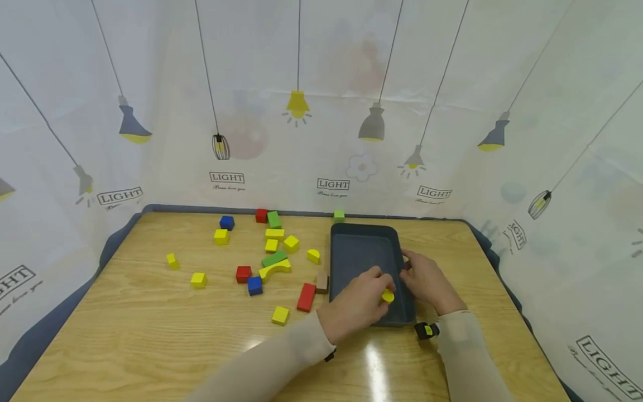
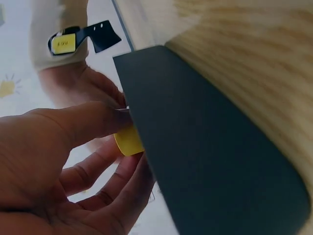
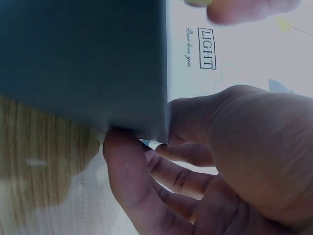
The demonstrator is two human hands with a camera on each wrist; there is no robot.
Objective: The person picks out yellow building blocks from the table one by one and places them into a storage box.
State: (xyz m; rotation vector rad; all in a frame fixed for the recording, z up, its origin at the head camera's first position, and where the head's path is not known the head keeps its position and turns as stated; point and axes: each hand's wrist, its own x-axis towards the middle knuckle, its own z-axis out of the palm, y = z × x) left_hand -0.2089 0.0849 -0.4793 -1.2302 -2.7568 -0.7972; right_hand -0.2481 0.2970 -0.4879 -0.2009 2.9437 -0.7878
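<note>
Yellow rounded block (image 1: 387, 296) at near end of dark-grey rectangular tray (image 1: 364, 248)

Left hand (image 1: 359, 304) pinches the block, fingers barely parted; right hand (image 1: 432, 282), fingers curled, grips the tray's side, presumably steadying it on the pale wooden worktop (image 1: 125, 318).

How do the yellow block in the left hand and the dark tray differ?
The yellow block is bright; the dark tray is slate gray. The yellow block is small; the dark tray is far larger. The left hand pinches the yellow block; the right hand grips the dark tray's edge. Both are held by a hand.
</note>
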